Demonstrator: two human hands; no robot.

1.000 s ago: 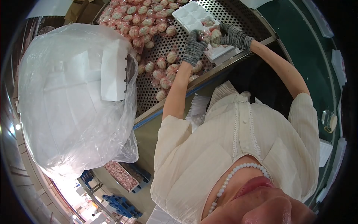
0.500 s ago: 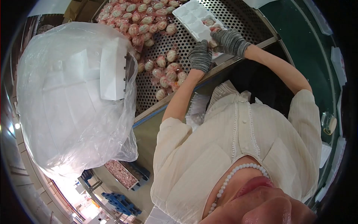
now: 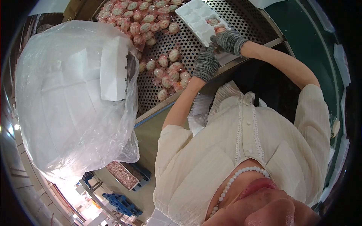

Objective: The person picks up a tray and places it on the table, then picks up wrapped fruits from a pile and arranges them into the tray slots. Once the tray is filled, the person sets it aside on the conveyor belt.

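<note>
In the head view, the white tray (image 3: 198, 19) lies at a slant on a perforated metal table (image 3: 148, 94), its moulded compartments facing up. Two wrapped balls (image 3: 212, 21) show in compartments toward the tray's near end, the nearer one partly hidden by the right hand (image 3: 230, 42). That hand, in a striped grey glove, is at the tray's near end, its fingers close together and bent down over the corner; whether they are clamped on a ball cannot be told. The left hand (image 3: 206, 63), gloved alike, is just below the tray's near end, its fingers together and the tips reaching up to the edge, close to the right fingertips; what they pinch, if anything, is hidden. A flat white piece (image 3: 227, 59) shows below the tray, partly under the hands. Left of the tray spreads a large pile of wrapped balls in clear and pink film (image 3: 134, 17), and below and left of it lies a looser cluster of them (image 3: 171, 75). Farther left of the tray bulges a big clear plastic bag (image 3: 71, 109) with white pieces inside. Right of the tray, beyond the table's edge, runs a green surface (image 3: 301, 35).
</note>
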